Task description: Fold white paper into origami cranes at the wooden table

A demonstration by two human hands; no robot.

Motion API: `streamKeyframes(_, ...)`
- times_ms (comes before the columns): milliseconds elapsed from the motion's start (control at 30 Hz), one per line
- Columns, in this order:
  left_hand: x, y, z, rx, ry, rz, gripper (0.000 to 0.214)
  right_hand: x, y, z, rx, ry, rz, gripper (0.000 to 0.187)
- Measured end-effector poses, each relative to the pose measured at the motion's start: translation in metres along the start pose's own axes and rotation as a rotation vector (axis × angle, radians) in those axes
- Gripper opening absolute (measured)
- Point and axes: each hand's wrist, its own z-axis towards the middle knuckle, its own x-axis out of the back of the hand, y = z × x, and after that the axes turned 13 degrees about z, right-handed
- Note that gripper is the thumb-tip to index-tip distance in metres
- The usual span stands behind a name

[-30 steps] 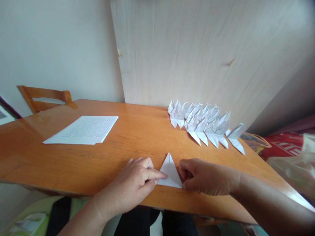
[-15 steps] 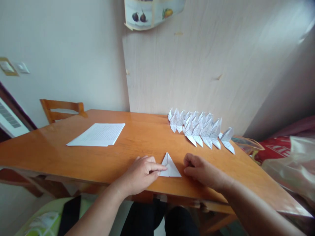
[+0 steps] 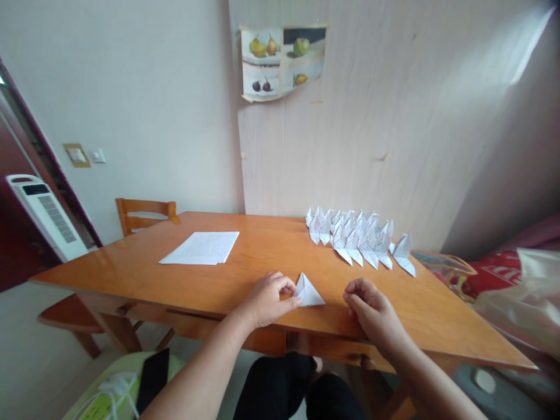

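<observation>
A small white sheet folded into a triangle (image 3: 310, 293) lies near the front edge of the table, its point facing away from me. My left hand (image 3: 273, 298) has its thumb and curled fingers closed on the left side of this folded paper. To the right, apart from the paper, my right hand (image 3: 366, 303) hovers over the tabletop with fingers curled in and thumb against them; nothing shows in it. Several folded paper pieces (image 3: 356, 236) with upright points and printed or written lines stand in rows toward the back right.
On the left of the wooden table (image 3: 262, 251) lies a stack of lined paper sheets (image 3: 201, 248). Bags (image 3: 503, 280) crowd the right edge. Below left, a green stool (image 3: 118, 373) carries a dark phone-like slab (image 3: 153, 379) and white cable. A chair (image 3: 146, 208) stands behind.
My view has tilted up and turned left. The left hand has gone from a finger pressing on the folded paper to gripping its left side. The right hand has moved slightly away to the right.
</observation>
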Motion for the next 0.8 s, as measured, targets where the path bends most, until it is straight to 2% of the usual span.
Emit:
streamKeyframes(133,0.001,0.002,0.001,-0.019,-0.037,0.019,0.023,-0.003,0.002,-0.015,0.011,0.014,-0.001,0.012)
streamKeyframes(367,0.002,0.007,0.002,0.005,-0.017,-0.118,0.008,-0.009,0.015,-0.030,0.171,0.059,-0.026,0.012)
streamKeyframes(567,0.016,0.025,-0.021,0.062,0.015,-0.355,0.015,-0.016,0.025,-0.049,0.308,0.110,-0.046,0.015)
streamKeyframes(600,0.019,0.030,-0.027,0.077,0.020,-0.413,0.017,-0.017,0.024,-0.053,0.321,0.115,-0.073,0.017)
streamKeyframes(733,0.025,0.052,-0.049,0.188,0.010,-0.995,0.014,-0.019,0.007,-0.067,0.468,0.090,-0.207,0.048)
streamKeyframes(800,0.025,0.062,-0.058,0.198,-0.035,-1.197,0.013,-0.021,-0.008,-0.073,0.563,0.016,-0.220,0.058)
